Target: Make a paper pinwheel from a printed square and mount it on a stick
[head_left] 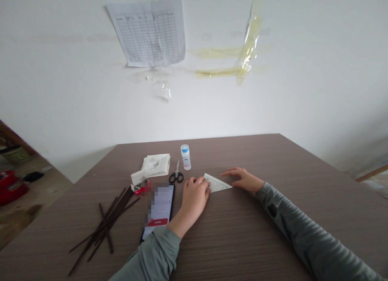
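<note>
**Checker:** Item in hand?

**Clerk:** 1 printed paper triangle (217, 183), flat near the middle of the desk (273, 216), between the 2 hands. Judged step: pressing a fold flat, though no crease can be made out.

**Checker:** State of each grip?

**Clerk:** Left hand (194, 198): fingers bunched together on the triangle's left end; whether clamped or only pressing, I cannot tell. Right hand (244, 180): grip apart, fingers spread on the desk, just beside the triangle's right tip.

**Checker:** Next move?

**Clerk:** Judged need: a fingertip under a free edge, since the sheet lies flat against the desk.

**Checker:** Count the rest.

**Clerk:** 1 pair of black-handled scissors (176, 176); 1 small white bottle (185, 157) with a blue cap, both toward the far edge; 1 loose stack of folded paper (156, 165); 1 small red-and-white carton (139, 184); 1 smartphone (160, 210), partly blurred, near the near edge.

**Checker:** And the sticks?

**Clerk:** 1 heap of thin dark sticks (104, 224) by the left edge, too crossed to count exactly. Off the desk, 1 ruled paper form (148, 32) on the wall, with strips of yellowed tape (230, 58) beside it
</note>
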A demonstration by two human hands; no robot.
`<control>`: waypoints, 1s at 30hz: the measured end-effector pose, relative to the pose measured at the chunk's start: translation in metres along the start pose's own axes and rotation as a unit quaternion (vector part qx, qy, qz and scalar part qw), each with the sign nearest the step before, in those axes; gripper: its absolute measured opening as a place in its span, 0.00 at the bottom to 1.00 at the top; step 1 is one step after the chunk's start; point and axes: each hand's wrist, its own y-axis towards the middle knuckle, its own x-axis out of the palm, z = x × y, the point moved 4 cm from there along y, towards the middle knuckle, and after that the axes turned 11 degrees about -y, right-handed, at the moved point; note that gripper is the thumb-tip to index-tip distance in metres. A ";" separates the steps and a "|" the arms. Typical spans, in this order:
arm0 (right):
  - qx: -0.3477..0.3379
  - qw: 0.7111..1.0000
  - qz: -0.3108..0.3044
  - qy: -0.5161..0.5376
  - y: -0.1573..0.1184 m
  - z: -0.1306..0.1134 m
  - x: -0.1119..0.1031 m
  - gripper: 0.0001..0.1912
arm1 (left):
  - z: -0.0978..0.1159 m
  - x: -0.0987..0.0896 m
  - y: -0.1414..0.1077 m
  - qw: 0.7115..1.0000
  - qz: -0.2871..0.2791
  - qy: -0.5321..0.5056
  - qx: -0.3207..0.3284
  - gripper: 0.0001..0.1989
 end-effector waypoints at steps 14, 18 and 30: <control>0.003 0.994 0.057 -0.093 -0.007 -0.055 0.040 0.25 | -0.003 0.001 0.000 1.000 0.003 0.006 0.014 0.16; 0.007 0.995 0.035 -0.094 -0.004 -0.051 0.041 0.28 | -0.009 0.002 0.001 1.000 0.003 -0.009 0.009 0.17; 0.019 0.996 0.010 -0.087 -0.004 -0.051 0.041 0.29 | -0.026 -0.018 0.000 1.000 0.009 -0.002 -0.025 0.16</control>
